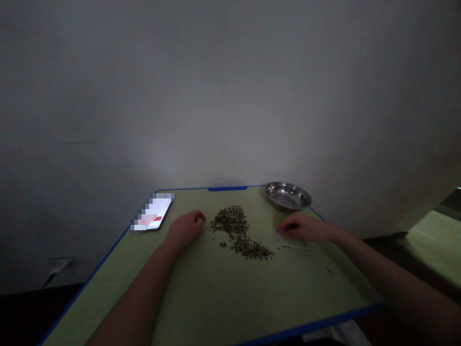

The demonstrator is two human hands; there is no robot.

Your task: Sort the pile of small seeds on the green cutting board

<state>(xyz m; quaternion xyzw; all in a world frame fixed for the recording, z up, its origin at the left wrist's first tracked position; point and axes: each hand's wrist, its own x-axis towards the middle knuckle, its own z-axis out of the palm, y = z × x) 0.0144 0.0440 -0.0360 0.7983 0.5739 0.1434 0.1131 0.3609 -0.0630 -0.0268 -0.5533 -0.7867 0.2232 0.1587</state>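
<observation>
A pile of small dark seed-like pieces [230, 222] lies loose on the pale green tabletop [223, 298], trailing off toward the front right. My left hand [188, 228] rests on the table just left of the pile, its fingers curled in and nothing showing in them. To the right of the pile, my right hand [300, 227] has its fingers closed at the near-left part of a small pale flat packet [296, 242], which lies on the table. The fingertips are partly hidden by the dim light. A few stray pieces lie beside the packet.
Behind my right hand stands a shiny metal bowl [288, 196] at the far right corner. A lit phone [154, 211] lies at the left edge. The wall [230, 96] rises behind the table. A thin dark sliver [328, 270] lies at the right.
</observation>
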